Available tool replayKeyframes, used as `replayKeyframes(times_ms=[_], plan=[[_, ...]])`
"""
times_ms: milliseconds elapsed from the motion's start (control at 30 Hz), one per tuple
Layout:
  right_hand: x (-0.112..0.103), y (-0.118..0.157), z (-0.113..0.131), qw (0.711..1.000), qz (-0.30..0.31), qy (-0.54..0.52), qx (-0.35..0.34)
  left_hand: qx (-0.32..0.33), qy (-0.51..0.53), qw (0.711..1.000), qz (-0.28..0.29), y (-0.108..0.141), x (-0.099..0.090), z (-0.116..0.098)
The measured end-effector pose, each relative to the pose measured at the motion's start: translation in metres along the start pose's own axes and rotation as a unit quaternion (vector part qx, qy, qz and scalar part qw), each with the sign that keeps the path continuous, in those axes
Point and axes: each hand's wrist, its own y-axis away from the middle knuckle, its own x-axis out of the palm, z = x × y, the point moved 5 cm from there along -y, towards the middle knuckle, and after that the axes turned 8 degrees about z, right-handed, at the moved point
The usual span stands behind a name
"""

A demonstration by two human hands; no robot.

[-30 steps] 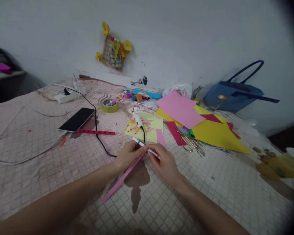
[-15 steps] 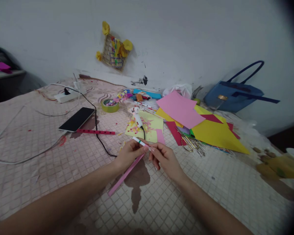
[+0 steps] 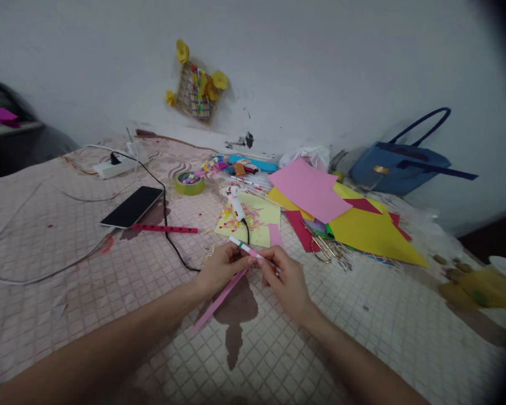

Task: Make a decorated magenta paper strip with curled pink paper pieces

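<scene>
Pink, a paper strip slants toward us over the counter, most of its length loose; its far end seems partly wrapped on the white pen, where our left hand and right hand meet, wrists angled inward, fingers of both clamped on the pen; beyond lies the glue gun on a pale yellow sheet

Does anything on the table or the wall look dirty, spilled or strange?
Yes: a black smear stains the pale wall above the table. Yellow and pink scraps lie untidily strewn around the glue gun.
</scene>
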Motion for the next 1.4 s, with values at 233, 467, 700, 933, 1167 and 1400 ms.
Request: replayKeyframes(times_ms=[233, 467, 700, 933, 1167, 1400], plan=[[0.007, -0.006, -0.011, 0.973, 0.071, -0.208, 0.078, 0.041, -0.006, 0.999, 0.026, 0.000, 0.002, -0.007], [0.003, -0.004, -0.005, 0.998, 0.048, -0.030, 0.020, 0.020, -0.062, 0.998, -0.008, 0.001, -0.002, -0.002], [0.000, 0.001, 0.008, 0.990, 0.014, 0.124, -0.063, 0.019, -0.048, 0.999, 0.006, -0.002, -0.002, 0.000], [0.004, -0.001, -0.005, 0.996, 0.052, -0.065, 0.020, 0.039, 0.018, 0.998, 0.043, -0.001, 0.005, -0.009], [0.009, -0.007, -0.013, 0.962, 0.082, -0.247, 0.078, 0.041, 0.003, 0.998, 0.037, -0.002, 0.001, -0.006], [0.007, -0.006, -0.011, 0.986, 0.053, -0.154, 0.037, 0.029, -0.011, 0.999, 0.021, -0.001, 0.000, -0.005]])
